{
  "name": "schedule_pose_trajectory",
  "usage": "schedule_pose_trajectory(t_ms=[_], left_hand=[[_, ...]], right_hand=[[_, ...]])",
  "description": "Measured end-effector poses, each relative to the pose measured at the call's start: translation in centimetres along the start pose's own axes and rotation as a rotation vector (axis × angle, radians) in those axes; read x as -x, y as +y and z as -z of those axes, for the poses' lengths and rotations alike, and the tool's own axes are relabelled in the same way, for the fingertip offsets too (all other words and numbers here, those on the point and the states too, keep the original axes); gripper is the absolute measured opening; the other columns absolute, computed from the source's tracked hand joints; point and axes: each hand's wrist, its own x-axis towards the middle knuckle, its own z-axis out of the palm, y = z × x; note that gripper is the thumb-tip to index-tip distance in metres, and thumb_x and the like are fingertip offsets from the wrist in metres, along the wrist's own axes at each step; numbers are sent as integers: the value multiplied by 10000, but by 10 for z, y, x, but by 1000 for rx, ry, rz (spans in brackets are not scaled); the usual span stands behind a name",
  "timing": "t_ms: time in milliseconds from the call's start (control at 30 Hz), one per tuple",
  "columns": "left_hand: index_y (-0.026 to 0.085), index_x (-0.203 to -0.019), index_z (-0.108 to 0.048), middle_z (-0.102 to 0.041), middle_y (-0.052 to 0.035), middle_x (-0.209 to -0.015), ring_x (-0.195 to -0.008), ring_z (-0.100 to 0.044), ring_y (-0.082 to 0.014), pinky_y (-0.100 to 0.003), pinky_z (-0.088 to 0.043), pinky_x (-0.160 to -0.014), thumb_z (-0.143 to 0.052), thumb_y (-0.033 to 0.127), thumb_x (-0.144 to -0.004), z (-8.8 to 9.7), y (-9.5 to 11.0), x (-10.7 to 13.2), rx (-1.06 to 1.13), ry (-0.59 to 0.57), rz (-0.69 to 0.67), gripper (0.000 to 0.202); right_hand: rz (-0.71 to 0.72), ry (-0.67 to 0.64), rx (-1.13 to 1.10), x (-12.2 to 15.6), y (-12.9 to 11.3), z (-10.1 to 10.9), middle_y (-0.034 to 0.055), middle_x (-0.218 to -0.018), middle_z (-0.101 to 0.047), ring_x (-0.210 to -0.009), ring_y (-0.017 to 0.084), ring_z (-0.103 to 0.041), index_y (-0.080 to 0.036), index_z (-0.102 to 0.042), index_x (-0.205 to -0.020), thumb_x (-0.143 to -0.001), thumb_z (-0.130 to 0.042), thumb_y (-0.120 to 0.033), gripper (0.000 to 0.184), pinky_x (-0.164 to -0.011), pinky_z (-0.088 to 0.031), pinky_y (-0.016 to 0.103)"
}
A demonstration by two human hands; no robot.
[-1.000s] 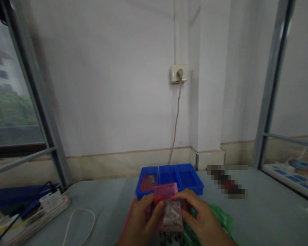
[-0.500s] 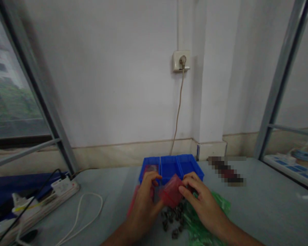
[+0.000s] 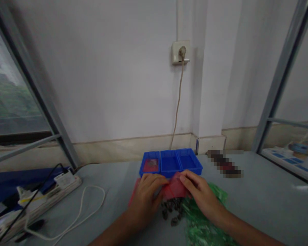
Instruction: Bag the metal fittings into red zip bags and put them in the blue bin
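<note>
Both hands hold a small pink plastic bag (image 3: 175, 189) just above the grey table (image 3: 259, 205). My left hand (image 3: 145, 200) pinches its left edge with curled fingers. At the bag's right edge my right hand (image 3: 200, 196) grips it, fingers closed. A heap of small dark parts (image 3: 172, 209) lies on the table under the bag. More pink bags (image 3: 133, 194) lie under my left hand. Green plastic bags (image 3: 205, 225) lie beneath my right forearm.
Three joined blue bins (image 3: 170, 163) stand just beyond the hands; the left one holds a pink bag with parts. A white power strip (image 3: 53, 191) with cables lies at the left. A wall socket (image 3: 179, 53) and cord hang behind. Metal frame posts flank both sides.
The pink bag, held upright with dark parts inside a second ago, now lies flat and low between my hands. The dark parts sit loose on the table. The view has tilted down.
</note>
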Motion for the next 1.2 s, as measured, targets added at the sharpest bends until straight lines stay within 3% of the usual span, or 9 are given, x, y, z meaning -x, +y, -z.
schedule_pose_trajectory(t_ms=[133, 300, 400, 467, 533, 700, 833, 1033, 1200], left_hand=[[249, -1167, -716, -754, -48, -984, -922, -645, -242, -361, -501, -844, -544, 306, -1116, -2, 7, 1, -15, -2, 127, 188], [235, -1045, -710, -753, -56, -994, -914, -664, -247, -369, -508, -848, -519, 382, -1112, -5, 9, -1, 37, 35, 314, 250], [222, -1287, -643, -750, -52, -1010, -901, -692, -234, -364, -537, -851, -533, 358, -1103, -9, 5, -5, 158, 92, 388, 254], [206, -1552, -440, -735, -33, -987, -850, -700, -212, -351, -559, -840, -538, 336, -1103, -10, 3, -6, 242, 145, 387, 477], [205, -1630, -341, -732, -33, -1011, -863, -709, -198, -341, -571, -863, -491, 313, -1126, -10, 2, -6, 269, 171, 353, 537], [261, -1362, -685, -709, -100, -1279, -1193, -673, -238, -380, -540, -1048, -418, 195, -1124, -5, 4, -6, 212, 82, 142, 363], [277, -1366, -689, -676, -100, -1243, -1156, -646, -259, -398, -557, -1005, -587, 159, -1037, -3, 6, -10, 163, 77, 146, 364], [225, -1062, -762, -675, -81, -1120, -1060, -655, -250, -365, -552, -945, -644, 306, -1054, -3, 4, -13, 174, 148, 221, 143], [224, -1519, -522, -731, -56, -1096, -1000, -708, -223, -373, -569, -967, -564, 279, -1085, -9, 0, -8, 230, 165, 310, 439]], right_hand=[[75, 32, 73, 0, -2, 3, 76, -1118, -706, -1029, 269, -641, -227, -779, -831, -1041, -606, -628, 484, -941, -517, 362], [16, -27, 84, 2, -2, 4, 32, -897, -746, -768, 227, -635, -256, -836, -1013, -1050, -604, -570, 392, -773, -536, 341], [-2, -23, 60, 3, 0, 3, 51, -1031, -799, -937, 268, -705, -256, -831, -1096, -1016, -661, -542, 342, -846, -562, 356], [-2, 0, 56, 2, 1, 3, 72, -1139, -806, -1077, 302, -712, -247, -822, -1138, -1001, -679, -525, 342, -919, -564, 381], [-4, 17, 74, 2, 3, 4, 86, -1167, -808, -1110, 312, -711, -239, -815, -1164, -1001, -670, -505, 344, -940, -561, 397], [22, 28, 89, 0, 8, 6, 68, -1141, -800, -1034, 277, -713, -243, -797, -1202, -988, -653, -388, 296, -871, -564, 362], [26, 2, 118, 0, 8, 7, 45, -1054, -777, -899, 244, -690, -242, -794, -1182, -954, -720, -365, 269, -780, -532, 325], [128, 42, 209, 0, 9, 6, 47, -1037, -665, -960, 242, -634, -236, -798, -1002, -998, -708, -512, 290, -828, -495, 322], [8, 8, 67, 0, 12, 3, 8, -885, -653, -834, 209, -618, -222, -683, -974, -1019, -660, -587, 368, -754, -475, 303]])
